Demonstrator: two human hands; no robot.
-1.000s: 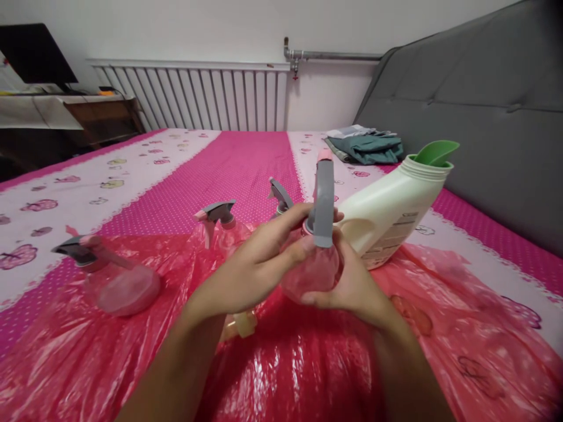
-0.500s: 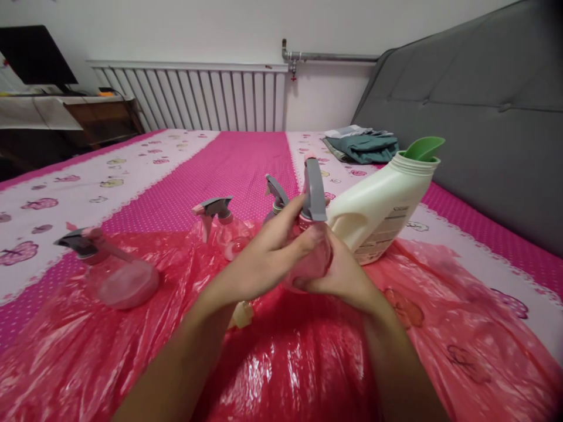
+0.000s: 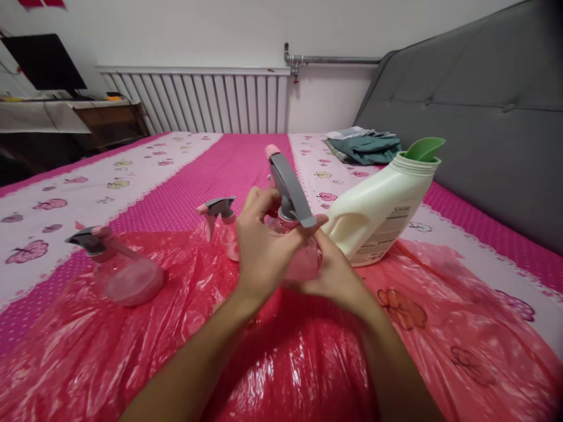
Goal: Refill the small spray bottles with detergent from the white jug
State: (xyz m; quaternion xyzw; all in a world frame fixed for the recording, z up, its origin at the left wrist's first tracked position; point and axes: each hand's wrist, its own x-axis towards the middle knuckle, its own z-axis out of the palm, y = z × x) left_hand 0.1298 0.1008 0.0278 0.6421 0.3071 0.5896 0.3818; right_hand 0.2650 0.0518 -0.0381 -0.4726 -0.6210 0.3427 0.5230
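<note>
Both hands are on a clear pink spray bottle [image 3: 303, 261] with a grey trigger head and pink nozzle, held over the red plastic sheet. My left hand [image 3: 264, 246] curls its fingers and thumb round the neck, just under the head. Wrapped about the bottle's body from the right is my right hand [image 3: 336, 272], its fingers partly hidden. To the left stands another pink spray bottle [image 3: 229, 240], partly behind my left hand. Farther left a third spray bottle [image 3: 134, 281] rests tilted, with pale liquid inside.
A cream jug [image 3: 378, 211] with a green scoop [image 3: 426, 149] in its mouth stands close to my right hand. Red plastic sheeting [image 3: 285, 363] covers the near bed. Folded clothes [image 3: 365, 146] lie by the grey headboard [image 3: 475, 105]. A radiator [image 3: 197, 99] lines the wall.
The held bottle's spray head has turned, its nozzle swinging left. My left fingers have curled more tightly round the neck. A grey-headed bottle seen behind my hands is now hidden.
</note>
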